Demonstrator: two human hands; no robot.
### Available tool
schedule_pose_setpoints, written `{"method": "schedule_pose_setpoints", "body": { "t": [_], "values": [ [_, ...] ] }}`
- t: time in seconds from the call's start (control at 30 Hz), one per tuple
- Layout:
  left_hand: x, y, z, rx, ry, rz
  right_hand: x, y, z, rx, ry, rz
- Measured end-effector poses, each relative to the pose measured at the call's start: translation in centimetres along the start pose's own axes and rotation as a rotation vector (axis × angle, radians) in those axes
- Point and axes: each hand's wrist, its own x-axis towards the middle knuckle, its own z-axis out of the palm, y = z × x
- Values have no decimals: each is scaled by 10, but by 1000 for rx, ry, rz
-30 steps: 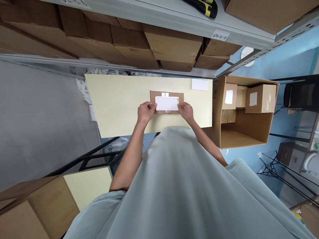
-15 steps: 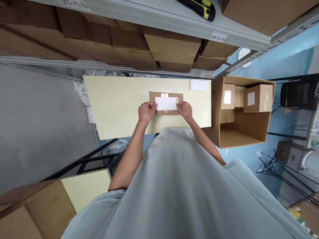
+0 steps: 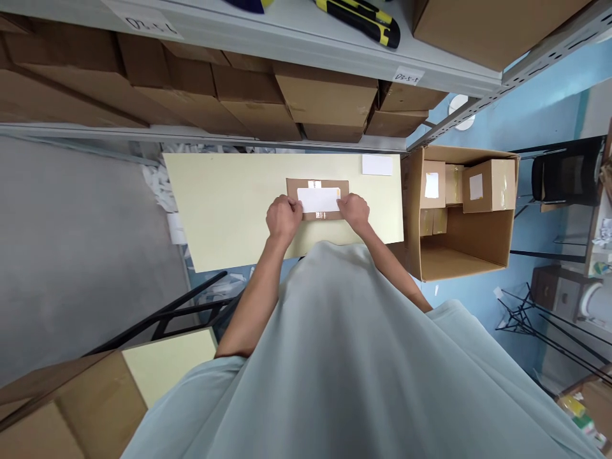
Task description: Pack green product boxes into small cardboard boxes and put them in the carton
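Observation:
A small brown cardboard box (image 3: 292,186) sits on the pale yellow table (image 3: 229,210) before me, with shiny clear tape at its top and bottom edges. Over its upper face is a white label (image 3: 318,200) with a small yellow-orange mark at its right end. My left hand (image 3: 284,217) pinches the label's left end between thumb and curled fingers. At the other end, my right hand (image 3: 354,210) pinches the lower right corner in the same way. Whether the label lies fully flat on the cardboard I cannot tell.
A white paper stack or slip (image 3: 377,165) lies at the table's back right. Right of the table stands a large open carton (image 3: 466,258) with several smaller boxes inside. Overhead, a metal shelf (image 3: 287,38) holds a yellow-black utility knife (image 3: 362,20); brown boxes (image 3: 325,95) fill the level below.
The view has shifted slightly. Both hands stay at the label's ends, and my left hand's fingers look more curled, with the hand a little closer over the left edge.

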Motion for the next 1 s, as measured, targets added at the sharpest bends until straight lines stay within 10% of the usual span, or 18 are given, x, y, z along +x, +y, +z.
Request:
{"method": "schedule_pose_setpoints", "body": {
  "t": [0.27,0.6,1.0],
  "values": [
    [-16,30,22,45,-82,474,-12,-14,41,-167,75,-559],
    [10,-26,17,194,-140,443,-2,29,40,-226,164,-449],
    [-3,5,31,230,-167,490,-8,13,48,-314,134,-485]
  ]
}}
